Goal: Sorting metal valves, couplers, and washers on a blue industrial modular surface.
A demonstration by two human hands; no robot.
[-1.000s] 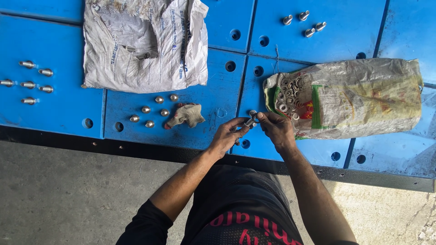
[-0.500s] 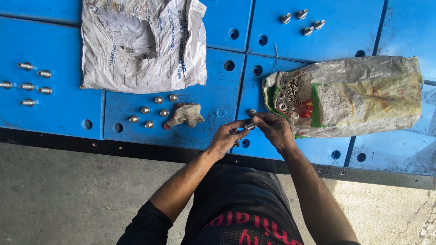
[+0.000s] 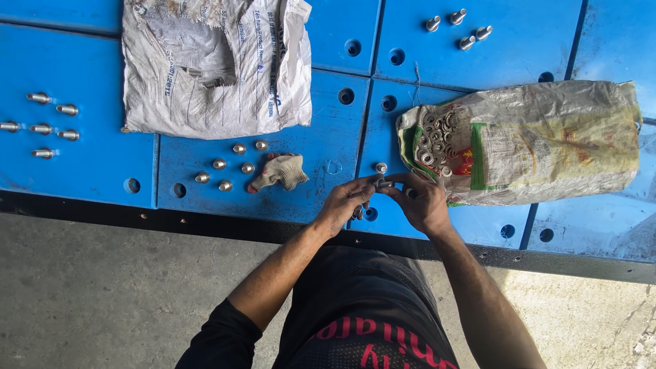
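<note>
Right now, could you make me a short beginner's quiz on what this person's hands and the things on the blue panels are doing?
1. True or false: the left hand and the right hand meet on a small metal bolt.
2. What fills the open mouth of the yellowish sack? A) metal washers B) gloves C) rope
3. Which soft thing lies on the blue panel just left of the hands?

Key
1. True.
2. A, metal washers.
3. A crumpled work glove, beside six loose bolts.
</note>
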